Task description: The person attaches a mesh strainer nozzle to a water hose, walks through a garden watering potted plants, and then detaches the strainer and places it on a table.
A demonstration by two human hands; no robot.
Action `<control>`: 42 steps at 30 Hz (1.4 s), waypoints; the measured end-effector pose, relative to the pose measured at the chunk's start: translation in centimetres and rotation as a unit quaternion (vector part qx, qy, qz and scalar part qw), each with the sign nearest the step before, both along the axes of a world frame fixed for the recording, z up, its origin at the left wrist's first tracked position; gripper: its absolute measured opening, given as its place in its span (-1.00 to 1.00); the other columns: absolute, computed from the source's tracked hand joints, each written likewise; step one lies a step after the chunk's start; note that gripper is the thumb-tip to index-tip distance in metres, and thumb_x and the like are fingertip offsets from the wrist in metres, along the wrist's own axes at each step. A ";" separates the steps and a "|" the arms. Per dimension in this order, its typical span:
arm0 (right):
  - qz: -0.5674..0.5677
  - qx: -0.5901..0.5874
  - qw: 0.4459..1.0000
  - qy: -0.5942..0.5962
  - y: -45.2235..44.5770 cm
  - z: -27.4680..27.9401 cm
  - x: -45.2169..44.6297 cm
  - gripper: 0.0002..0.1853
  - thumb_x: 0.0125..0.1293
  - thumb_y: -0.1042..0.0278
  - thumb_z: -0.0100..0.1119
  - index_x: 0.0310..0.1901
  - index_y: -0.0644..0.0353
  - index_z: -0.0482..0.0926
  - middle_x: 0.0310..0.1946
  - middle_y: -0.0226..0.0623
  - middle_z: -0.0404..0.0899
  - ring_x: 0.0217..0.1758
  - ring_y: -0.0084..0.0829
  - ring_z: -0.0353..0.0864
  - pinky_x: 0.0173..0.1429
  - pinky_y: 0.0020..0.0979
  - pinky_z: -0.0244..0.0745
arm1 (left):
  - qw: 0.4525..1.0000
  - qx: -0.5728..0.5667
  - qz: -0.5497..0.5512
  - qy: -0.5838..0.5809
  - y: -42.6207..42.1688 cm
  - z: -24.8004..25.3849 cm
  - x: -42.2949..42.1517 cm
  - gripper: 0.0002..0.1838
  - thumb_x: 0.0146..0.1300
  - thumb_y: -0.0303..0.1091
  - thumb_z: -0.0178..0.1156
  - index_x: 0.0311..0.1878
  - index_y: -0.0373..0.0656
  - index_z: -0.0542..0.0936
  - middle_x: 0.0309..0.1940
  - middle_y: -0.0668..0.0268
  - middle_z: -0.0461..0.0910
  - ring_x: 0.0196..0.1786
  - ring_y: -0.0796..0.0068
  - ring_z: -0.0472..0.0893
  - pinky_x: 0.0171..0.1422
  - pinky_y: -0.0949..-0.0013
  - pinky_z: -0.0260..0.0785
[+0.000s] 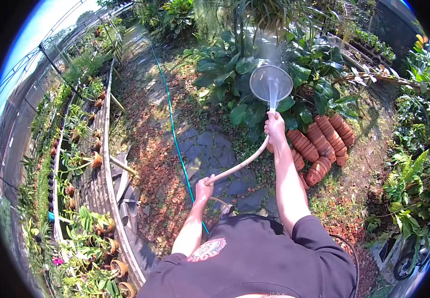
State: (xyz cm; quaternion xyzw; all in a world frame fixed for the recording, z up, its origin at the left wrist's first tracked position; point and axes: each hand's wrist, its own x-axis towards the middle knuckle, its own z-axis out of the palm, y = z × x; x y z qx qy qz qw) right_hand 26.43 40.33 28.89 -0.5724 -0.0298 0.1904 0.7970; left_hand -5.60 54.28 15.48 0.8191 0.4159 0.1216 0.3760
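Observation:
My right hand (275, 126) is wrapped round the neck of a watering nozzle at the end of a hose. The nozzle (271, 84) has a wide, round, greyish head with a pale rim, and a fine spray of water shows beyond it, in front of dark green leafy plants (247, 107). Lower and to the left, my left hand (204, 188) is closed round the beige hose (242, 165), which curves up between both hands. Below my left hand the hose loops back towards my body.
Stacked terracotta pots (322, 141) lie to the right of my right arm. A thin teal hose (173, 126) runs along the stone path (210, 154). On the left, a long raised bench (107, 149) carries potted plants (96, 160). Shrubs (408, 174) line the right side.

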 end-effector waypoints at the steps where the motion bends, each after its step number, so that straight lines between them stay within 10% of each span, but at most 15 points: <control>1: 0.003 -0.007 1.000 -0.005 -0.9 0.2 0.1 -0.83 0.53 0.26 -0.09 -0.05 0.14 0.42 -0.61 -0.51 0.29 -0.70 -0.67 0.24 -0.68 -0.56 0.14 | 1.000 -0.009 0.006 0.005 -1.2 0.2 0.0 -0.48 0.39 0.04 0.15 -0.51 -0.25 0.52 -0.56 -0.09 0.49 -0.46 -0.14 0.49 -0.31 0.03 0.31; 10: 0.030 0.044 0.998 -0.044 -3.0 4.6 -0.3 -0.85 0.53 0.24 -0.07 -0.08 0.10 0.42 -0.62 -0.53 0.28 -0.72 -0.69 0.22 -0.71 -0.57 0.11 | 0.998 -0.025 0.023 -0.047 -7.3 0.7 -1.4 -0.58 0.40 -0.11 0.16 -0.46 -0.28 0.55 -0.69 0.14 0.37 -0.56 0.51 0.29 -0.45 0.23 0.22; 20: -0.007 0.057 0.995 -0.081 -3.6 7.0 -3.9 -0.82 0.52 0.19 -0.01 -0.10 0.11 0.40 -0.65 -0.58 0.25 -0.75 -0.72 0.21 -0.73 -0.57 0.09 | 0.997 -0.062 0.023 -0.031 -7.7 2.6 -4.3 -0.56 0.39 -0.05 0.13 -0.43 -0.28 0.53 -0.49 -0.12 0.51 -0.35 -0.20 0.55 -0.28 0.02 0.32; 23: 0.029 0.070 0.991 -0.107 -2.6 7.3 -6.6 -0.85 0.53 0.21 -0.03 -0.11 0.09 0.40 -0.65 -0.59 0.25 -0.74 -0.73 0.20 -0.73 -0.58 0.07 | 0.999 -0.022 0.016 -0.038 -6.3 2.9 -6.9 -0.55 0.39 -0.06 0.12 -0.43 -0.30 0.53 -0.47 -0.11 0.54 -0.33 -0.21 0.56 -0.25 0.01 0.35; 27: -0.014 0.101 0.991 -0.084 0.2 8.4 -11.0 -0.87 0.53 0.22 -0.02 -0.12 0.08 0.40 -0.65 -0.60 0.24 -0.74 -0.73 0.19 -0.73 -0.59 0.05 | 0.996 -0.036 0.024 -0.079 -3.4 3.2 -11.2 -0.68 0.39 -0.16 0.15 -0.37 -0.22 0.54 -0.57 0.19 0.55 -0.51 0.42 0.46 -0.33 0.24 0.37; 42: -0.024 0.007 1.000 0.009 1.6 1.6 -24.3 -0.85 0.53 0.25 -0.07 -0.05 0.12 0.41 -0.57 -0.51 0.30 -0.68 -0.68 0.22 -0.65 -0.59 0.17 | 0.990 -0.106 -0.017 -0.090 0.6 0.2 -25.7 -0.59 0.38 -0.10 0.18 -0.52 -0.19 0.58 -0.72 0.19 0.47 -0.61 0.37 0.49 -0.42 0.22 0.33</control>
